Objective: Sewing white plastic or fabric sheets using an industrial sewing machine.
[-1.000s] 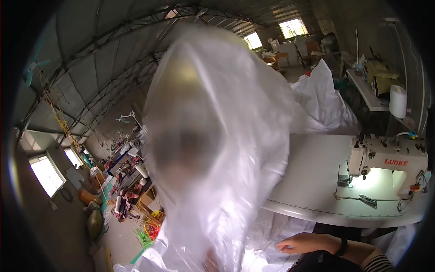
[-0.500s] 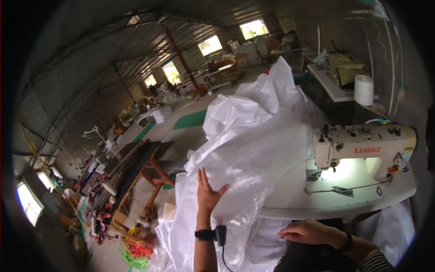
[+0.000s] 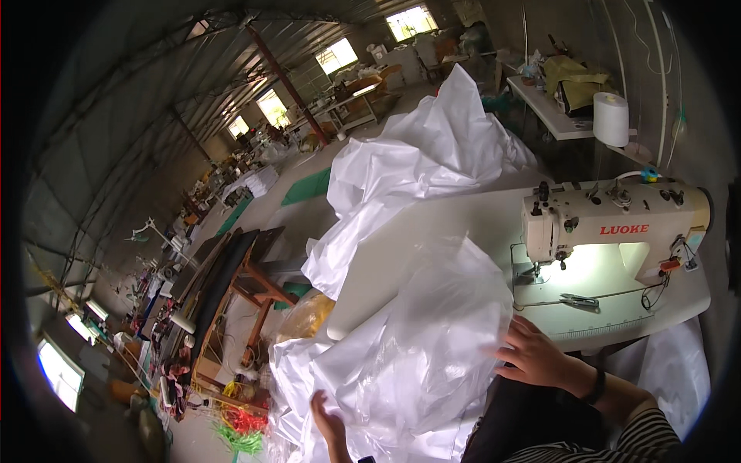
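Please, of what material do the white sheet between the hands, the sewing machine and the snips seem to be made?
Sheet: probably thin plastic film; glossy, partly see-through, sharply creased.
Machine: likely painted metal; smooth, off-white, slightly shiny.
Snips: perhaps metal, from their greyish look, but too small to be sure.

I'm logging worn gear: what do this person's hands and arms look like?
Both the left hand and right hand are gloveless. The right wrist has a dark band; farther up is a dark-and-white striped sleeve. A dark item shows near the left wrist, mostly cut off; no left sleeve is visible.
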The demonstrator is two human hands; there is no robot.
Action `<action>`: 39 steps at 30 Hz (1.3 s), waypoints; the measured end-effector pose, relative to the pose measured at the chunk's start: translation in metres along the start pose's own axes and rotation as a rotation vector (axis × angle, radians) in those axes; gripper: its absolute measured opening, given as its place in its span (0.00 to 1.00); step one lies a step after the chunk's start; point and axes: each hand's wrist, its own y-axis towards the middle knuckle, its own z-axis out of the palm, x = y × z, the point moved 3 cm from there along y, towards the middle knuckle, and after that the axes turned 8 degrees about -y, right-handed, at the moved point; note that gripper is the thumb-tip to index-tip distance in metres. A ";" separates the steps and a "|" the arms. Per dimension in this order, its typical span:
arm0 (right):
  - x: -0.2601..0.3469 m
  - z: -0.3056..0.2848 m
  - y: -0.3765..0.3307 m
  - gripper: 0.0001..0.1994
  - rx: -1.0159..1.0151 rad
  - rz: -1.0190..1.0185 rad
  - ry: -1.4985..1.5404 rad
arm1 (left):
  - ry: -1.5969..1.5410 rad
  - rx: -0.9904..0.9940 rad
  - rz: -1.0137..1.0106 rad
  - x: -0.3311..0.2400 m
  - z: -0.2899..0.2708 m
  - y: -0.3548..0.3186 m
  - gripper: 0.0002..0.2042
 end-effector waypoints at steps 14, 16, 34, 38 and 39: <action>-0.023 -0.025 -0.092 0.16 0.586 0.310 0.454 | 0.496 0.633 0.312 -0.121 0.208 -0.018 0.43; -0.044 -0.051 -0.075 0.16 0.388 0.407 0.327 | 0.380 0.560 0.425 -0.105 0.208 -0.027 0.44; -0.119 0.033 0.200 0.12 -0.023 0.611 0.395 | 0.127 0.267 0.391 -0.076 0.152 -0.020 0.33; -0.106 -0.025 0.223 0.15 -0.160 0.461 0.615 | 0.388 0.062 0.137 -0.029 0.079 -0.017 0.33; -0.102 -0.040 0.231 0.16 -0.173 0.449 0.602 | 0.433 0.017 0.112 -0.017 0.062 -0.019 0.35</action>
